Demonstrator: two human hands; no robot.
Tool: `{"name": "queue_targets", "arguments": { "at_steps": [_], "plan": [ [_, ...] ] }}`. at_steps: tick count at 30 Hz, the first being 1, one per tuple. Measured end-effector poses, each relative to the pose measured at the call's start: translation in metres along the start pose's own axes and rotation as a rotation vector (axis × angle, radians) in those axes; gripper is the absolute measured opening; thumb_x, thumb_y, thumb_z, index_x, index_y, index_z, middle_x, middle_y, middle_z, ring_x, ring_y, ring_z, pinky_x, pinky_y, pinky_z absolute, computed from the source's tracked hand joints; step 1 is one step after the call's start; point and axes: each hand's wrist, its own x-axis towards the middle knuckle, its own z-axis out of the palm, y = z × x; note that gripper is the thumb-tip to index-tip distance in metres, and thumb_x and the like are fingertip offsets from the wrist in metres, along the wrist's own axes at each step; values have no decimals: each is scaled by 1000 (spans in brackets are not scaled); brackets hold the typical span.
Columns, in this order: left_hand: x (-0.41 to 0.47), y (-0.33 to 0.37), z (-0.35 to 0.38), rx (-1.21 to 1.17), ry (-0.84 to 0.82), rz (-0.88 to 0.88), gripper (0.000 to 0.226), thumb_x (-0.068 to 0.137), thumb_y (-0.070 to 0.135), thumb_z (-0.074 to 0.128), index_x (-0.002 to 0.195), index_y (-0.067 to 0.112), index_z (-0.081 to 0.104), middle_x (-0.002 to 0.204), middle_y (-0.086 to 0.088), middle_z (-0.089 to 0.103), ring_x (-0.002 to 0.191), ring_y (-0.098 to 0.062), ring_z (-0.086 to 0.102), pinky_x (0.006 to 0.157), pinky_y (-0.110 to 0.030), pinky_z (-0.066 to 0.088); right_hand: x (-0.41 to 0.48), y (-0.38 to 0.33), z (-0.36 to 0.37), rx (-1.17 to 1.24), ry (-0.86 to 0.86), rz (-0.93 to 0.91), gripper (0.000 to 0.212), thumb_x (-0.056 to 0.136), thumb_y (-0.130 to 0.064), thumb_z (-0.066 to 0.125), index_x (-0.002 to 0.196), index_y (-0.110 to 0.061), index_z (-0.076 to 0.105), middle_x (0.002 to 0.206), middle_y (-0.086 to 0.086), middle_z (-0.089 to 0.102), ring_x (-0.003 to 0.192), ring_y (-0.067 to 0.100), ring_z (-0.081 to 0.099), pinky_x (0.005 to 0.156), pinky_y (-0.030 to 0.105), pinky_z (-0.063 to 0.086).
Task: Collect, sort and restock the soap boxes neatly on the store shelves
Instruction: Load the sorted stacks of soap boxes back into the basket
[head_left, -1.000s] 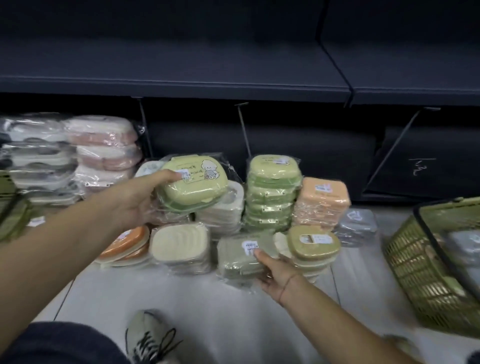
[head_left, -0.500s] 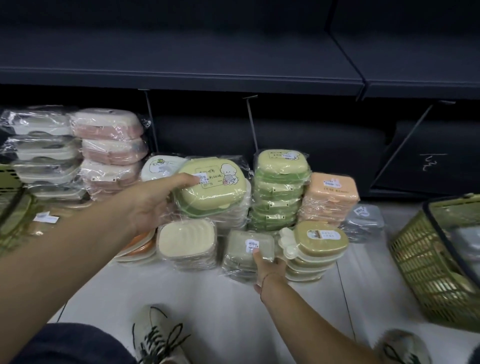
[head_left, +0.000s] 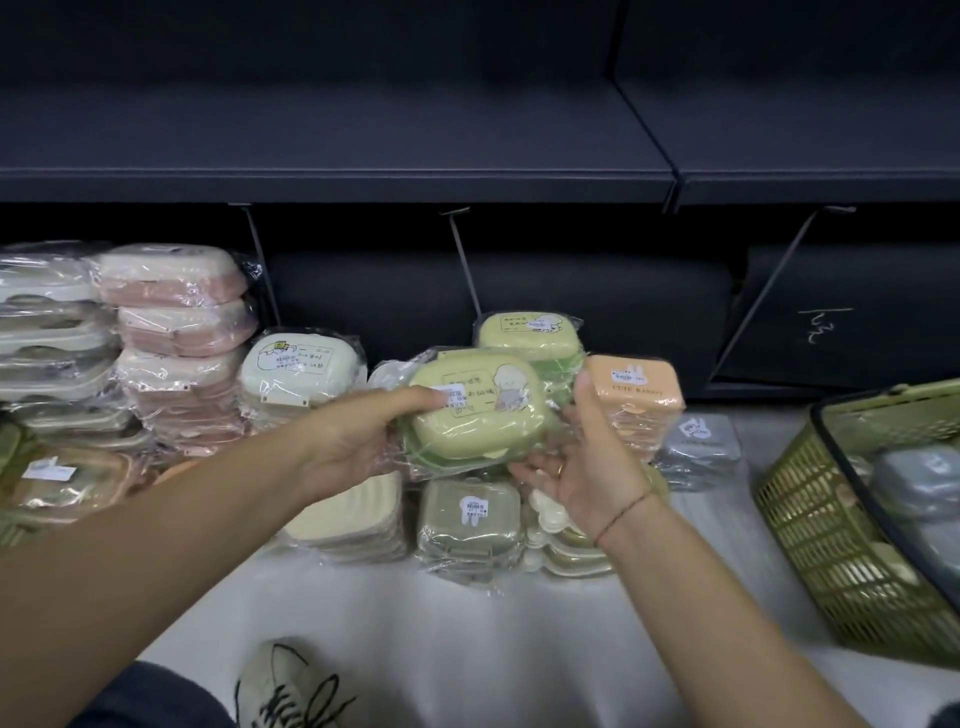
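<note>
A yellow-green soap box (head_left: 478, 410) wrapped in clear plastic, with a cartoon print and a barcode sticker, is held in the air between both hands. My left hand (head_left: 358, 441) grips its left end, thumb on top. My right hand (head_left: 587, 467) holds its right end, thumb up along the side and fingers beneath. Behind it stands a stack of matching green boxes (head_left: 530, 338). An orange stack (head_left: 636, 395) is at the right. An olive box (head_left: 470, 519) and a cream box (head_left: 353, 514) lie on the floor below.
Pink stacks (head_left: 176, 312) and grey-white stacks (head_left: 47, 332) stand at the left, with a white-green box (head_left: 298, 366) beside them. A green wire basket (head_left: 852, 530) holding grey boxes sits at the right. A dark shelf (head_left: 332, 150) spans above. My shoe (head_left: 291, 686) is on the floor.
My left hand carried the green box rightward in front of the green stack. My right hand left the olive box on the floor and rose to take the green box's right end.
</note>
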Motion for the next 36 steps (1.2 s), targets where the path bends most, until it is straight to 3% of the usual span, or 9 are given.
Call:
{"name": "queue_targets", "arguments": {
  "at_steps": [4,7,12,15,19,26,30,33,36],
  "plan": [
    [24,18,6,160,70,180,80,53,62,85,112,12,64,108,-6,72,99,-23,68,86,-40,55,26,-39,4,-105,33,-60,66,66,-34,77,124,-8,58,109,10,69,81,17,73,73,31,60],
    [49,19,-4,501,218,302,80,66,86,49,121,28,59,122,9,63,114,-18,58,99,-44,46,54,-67,1,-109,116,-145,44,78,-26,76,116,-10,61,106,8,67,86,19,69,73,30,59],
    [88,-29,-23,1370,203,211,73,97,63,27,157,22,14,164,-5,-3,151,-23,-6,121,-45,0,101,-88,-6,-166,278,-121,52,75,-32,80,116,-8,61,113,12,65,98,24,67,70,31,61],
    [92,-42,-22,1418,117,140,77,96,66,25,157,26,-1,162,-3,-18,149,-21,-19,119,-43,-5,119,-86,-6,-272,400,-130,50,78,-40,78,112,-7,61,115,11,65,93,21,65,60,25,57],
    [92,-42,-21,1421,113,127,78,96,67,24,157,27,-3,161,-1,-21,147,-19,-23,119,-42,-6,132,-80,-8,-532,596,-277,60,81,-55,67,120,-10,58,129,11,56,109,28,57,80,28,40],
    [89,-43,-17,1456,141,121,79,96,66,24,157,24,-3,162,-3,-18,149,-22,-18,119,-42,-5,128,-82,-18,-607,611,-281,83,79,-62,65,140,-14,36,141,10,37,123,29,46,100,39,37],
    [86,-26,11,1891,352,186,70,97,64,24,149,17,33,157,-11,26,146,-28,19,117,-43,18,99,-112,-55,-710,547,-359,80,83,-62,61,143,-16,34,144,7,35,128,27,42,102,37,35],
    [75,-14,64,1978,396,418,61,97,64,21,125,21,54,126,-1,56,118,-19,52,93,-33,41,69,-151,-104,-897,423,-416,60,85,-59,61,126,-17,49,125,3,54,115,19,54,101,33,42],
    [64,-18,137,1881,209,622,73,89,71,5,110,26,58,107,3,64,94,-17,62,71,-30,41,31,-191,-175,-1111,283,-315,31,92,-47,57,103,-18,56,93,-4,57,95,13,58,87,31,49]
  ]
}}
